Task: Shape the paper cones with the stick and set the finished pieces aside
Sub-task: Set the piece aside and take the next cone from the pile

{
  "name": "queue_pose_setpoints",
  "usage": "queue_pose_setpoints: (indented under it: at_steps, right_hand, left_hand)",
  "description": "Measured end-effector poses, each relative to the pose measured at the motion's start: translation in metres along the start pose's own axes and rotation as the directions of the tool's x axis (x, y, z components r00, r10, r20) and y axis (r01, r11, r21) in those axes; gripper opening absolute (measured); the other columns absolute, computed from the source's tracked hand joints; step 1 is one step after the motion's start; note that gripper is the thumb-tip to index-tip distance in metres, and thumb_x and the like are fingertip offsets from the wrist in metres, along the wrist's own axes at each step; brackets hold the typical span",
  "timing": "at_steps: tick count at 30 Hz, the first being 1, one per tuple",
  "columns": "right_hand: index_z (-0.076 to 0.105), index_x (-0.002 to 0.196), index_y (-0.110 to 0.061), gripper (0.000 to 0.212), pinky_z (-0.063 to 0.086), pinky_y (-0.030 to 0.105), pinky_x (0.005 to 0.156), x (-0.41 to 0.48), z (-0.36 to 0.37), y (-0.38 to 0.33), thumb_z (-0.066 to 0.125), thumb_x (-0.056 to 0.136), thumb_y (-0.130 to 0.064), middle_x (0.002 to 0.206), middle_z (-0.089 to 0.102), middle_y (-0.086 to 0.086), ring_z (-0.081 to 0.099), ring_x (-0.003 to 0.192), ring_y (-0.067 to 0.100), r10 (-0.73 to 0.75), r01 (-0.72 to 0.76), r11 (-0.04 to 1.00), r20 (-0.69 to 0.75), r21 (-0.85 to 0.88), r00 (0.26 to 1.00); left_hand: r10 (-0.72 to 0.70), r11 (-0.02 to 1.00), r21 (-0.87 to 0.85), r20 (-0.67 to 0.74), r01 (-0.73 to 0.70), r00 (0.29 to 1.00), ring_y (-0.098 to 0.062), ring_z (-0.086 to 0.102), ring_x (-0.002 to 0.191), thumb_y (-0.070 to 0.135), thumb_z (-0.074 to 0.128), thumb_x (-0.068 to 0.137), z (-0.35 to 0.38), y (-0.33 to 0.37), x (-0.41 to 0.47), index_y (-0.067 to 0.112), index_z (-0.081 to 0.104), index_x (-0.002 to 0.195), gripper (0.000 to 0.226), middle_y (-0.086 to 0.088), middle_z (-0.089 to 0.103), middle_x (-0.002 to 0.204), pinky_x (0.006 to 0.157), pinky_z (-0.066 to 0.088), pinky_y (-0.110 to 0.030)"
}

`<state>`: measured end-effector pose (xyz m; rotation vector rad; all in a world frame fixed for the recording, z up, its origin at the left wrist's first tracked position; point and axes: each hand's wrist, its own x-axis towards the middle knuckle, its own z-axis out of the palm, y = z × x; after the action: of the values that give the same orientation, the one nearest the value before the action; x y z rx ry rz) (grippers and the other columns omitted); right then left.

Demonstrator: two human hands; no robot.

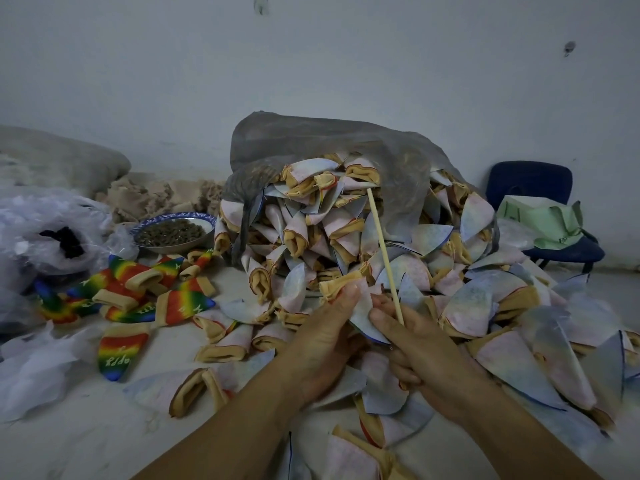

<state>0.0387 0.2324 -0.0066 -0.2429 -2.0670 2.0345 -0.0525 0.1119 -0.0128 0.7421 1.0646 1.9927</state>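
Head view. The left hand [323,336] grips a pale cone [349,299], thumb pressed near its tan open end, fingers closed round the body. The right hand [420,344] is closed on the lower end of the stick [382,251], which rises up and slightly left across the heap, and its fingertips also pinch the cone's edge. The stick is not seen inside the cone, so shaping of this piece appears not yet begun. Behind the hands a large heap of pale cones [329,230] spills from a grey plastic bag [311,140] onto the white surface [86,438]; this looks to be the unworked stock, and most remains. To the left lies a small group of rainbow cones [138,292], near a bowl [173,230], possibly the finished pieces; this cannot be confirmed.
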Motion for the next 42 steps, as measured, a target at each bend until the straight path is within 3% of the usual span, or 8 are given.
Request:
queue_pose_setpoints:
  at_steps: [6, 14, 20, 26, 29, 33, 37, 42]
  right_hand:
    - [0.064, 0.1, -0.029, 0.029, 0.049, 0.009, 0.064, 0.002, 0.007, 0.0, 0.064, 0.075, -0.043, 0.084, 0.071, -0.01, 0.067, 0.077, 0.001, -0.163, 0.16, 0.965, 0.001, -0.208, 0.987]
    - [0.059, 0.092, -0.031, 0.014, 0.044, 0.019, 0.047, 0.003, 0.002, 0.008, 0.057, 0.086, -0.044, 0.068, 0.058, 0.001, 0.053, 0.054, 0.007, -0.206, 0.143, 0.857, -0.075, -0.495, 0.976]
    - [0.056, 0.094, -0.062, 0.023, 0.053, 0.014, 0.072, 0.006, 0.0, 0.011, 0.054, 0.071, -0.063, 0.095, 0.068, -0.008, 0.064, 0.086, 0.002, -0.23, 0.203, 0.895, -0.021, -0.396, 0.973]
    - [0.062, 0.09, -0.037, 0.039, 0.054, 0.031, 0.071, 0.005, -0.004, 0.013, 0.039, 0.08, -0.067, 0.081, 0.066, -0.003, 0.064, 0.077, 0.014, -0.275, 0.223, 0.859, -0.048, -0.46, 0.96]
    - [0.064, 0.089, -0.026, 0.046, 0.049, 0.042, 0.071, 0.002, -0.011, 0.01, 0.033, 0.085, -0.059, 0.071, 0.06, 0.005, 0.059, 0.07, 0.019, -0.27, 0.216, 0.767, 0.002, -0.604, 0.963]
    - [0.063, 0.095, -0.028, 0.022, 0.046, 0.033, 0.068, 0.003, -0.017, 0.01, 0.041, 0.097, -0.032, 0.075, 0.06, -0.005, 0.056, 0.071, 0.009, -0.284, 0.245, 0.595, 0.085, -0.766, 0.955]
    - [0.039, 0.136, -0.037, 0.039, 0.045, 0.028, 0.085, 0.004, -0.02, 0.013, 0.041, 0.1, -0.025, 0.107, 0.058, -0.006, 0.054, 0.097, 0.009, -0.245, 0.253, 0.483, 0.148, -0.838, 0.958]
    - [0.032, 0.135, -0.047, 0.041, 0.04, 0.016, 0.074, 0.005, -0.024, 0.012, 0.04, 0.099, -0.029, 0.102, 0.051, -0.016, 0.05, 0.092, 0.002, -0.263, 0.301, 0.361, 0.213, -0.883, 0.941]
  left_hand:
    - [0.009, 0.999, -0.041, -0.115, -0.014, 0.993, -0.035, 0.067, 0.109, 0.052, 0.069, 0.085, -0.003, -0.002, 0.002, 0.007, 0.071, 0.111, 0.052, -0.025, 0.068, 0.115, 0.087, 0.056, -0.038]
    - [0.054, 0.998, 0.021, -0.212, -0.051, 0.976, -0.029, 0.07, 0.104, 0.047, 0.07, 0.083, -0.002, -0.006, 0.004, 0.015, 0.077, 0.1, 0.038, -0.017, 0.073, 0.108, 0.082, 0.057, -0.033]
    - [-0.023, 1.0, -0.02, -0.063, 0.022, 0.998, -0.031, 0.065, 0.114, 0.04, 0.065, 0.09, -0.002, -0.005, 0.003, 0.007, 0.069, 0.117, 0.042, -0.019, 0.068, 0.119, 0.09, 0.054, -0.036]
    - [-0.024, 0.931, -0.356, -0.279, -0.081, 0.96, -0.026, 0.073, 0.092, 0.026, 0.066, 0.083, -0.019, 0.01, 0.011, 0.0, 0.072, 0.099, 0.031, -0.018, 0.073, 0.102, 0.072, 0.06, -0.034]
    - [-0.005, 0.842, -0.499, -0.384, -0.203, 0.923, -0.024, 0.074, 0.087, 0.018, 0.065, 0.077, -0.033, 0.022, 0.015, 0.002, 0.064, 0.105, 0.033, -0.017, 0.075, 0.096, 0.07, 0.062, -0.032]
    - [0.002, 0.798, -0.545, -0.427, -0.259, 0.904, -0.021, 0.074, 0.083, 0.015, 0.06, 0.089, -0.048, 0.031, 0.016, 0.003, 0.067, 0.094, 0.015, -0.011, 0.072, 0.089, 0.068, 0.062, -0.031]
    - [0.009, 0.773, -0.569, -0.433, -0.28, 0.901, -0.02, 0.074, 0.078, 0.013, 0.061, 0.088, -0.05, 0.034, 0.016, 0.001, 0.064, 0.09, 0.013, -0.01, 0.072, 0.076, 0.062, 0.059, -0.027]
    - [-0.017, 0.776, -0.559, -0.481, -0.292, 0.876, -0.018, 0.074, 0.072, 0.013, 0.064, 0.089, -0.049, 0.034, 0.018, 0.002, 0.063, 0.086, 0.011, -0.007, 0.064, 0.07, 0.059, 0.059, -0.024]
